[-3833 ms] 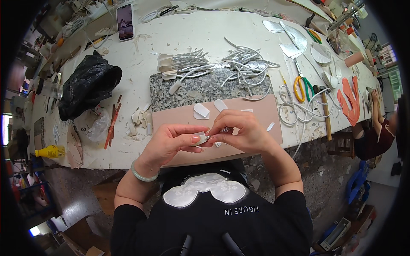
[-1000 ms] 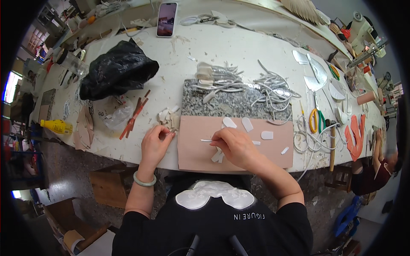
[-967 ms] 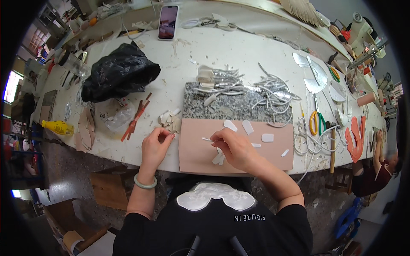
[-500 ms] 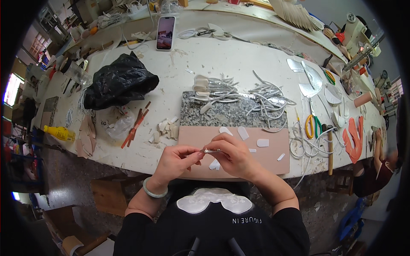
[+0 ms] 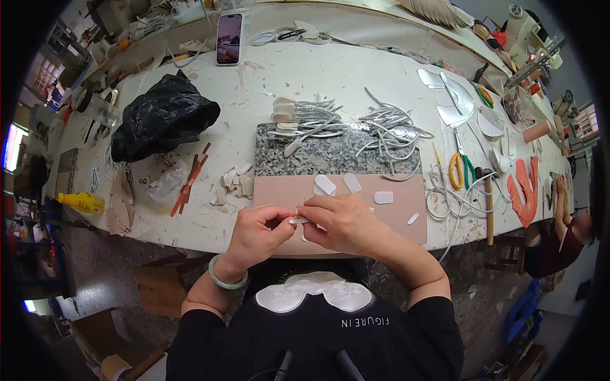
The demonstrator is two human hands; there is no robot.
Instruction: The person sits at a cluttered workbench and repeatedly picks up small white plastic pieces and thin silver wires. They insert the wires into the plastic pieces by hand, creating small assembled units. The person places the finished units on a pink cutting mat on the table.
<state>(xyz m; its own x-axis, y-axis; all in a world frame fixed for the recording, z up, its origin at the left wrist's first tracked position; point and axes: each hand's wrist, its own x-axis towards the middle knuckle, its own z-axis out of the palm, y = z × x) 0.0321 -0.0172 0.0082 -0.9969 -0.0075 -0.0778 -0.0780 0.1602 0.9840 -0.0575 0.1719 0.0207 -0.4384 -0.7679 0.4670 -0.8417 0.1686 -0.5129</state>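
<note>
Holding small silvery piece clamped in fingers of both left hand and right hand, above pinkish board; could twist askew from uneven pull; could slip out through slackened pinch, dropping near white tabs lying loose.

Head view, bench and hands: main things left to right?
Yellow bottle → black plastic bag → left hand → small silvery piece pinched at the fingertips → right hand → nearer scissors → wooden-handled hammer → coral-coloured piece.
</note>
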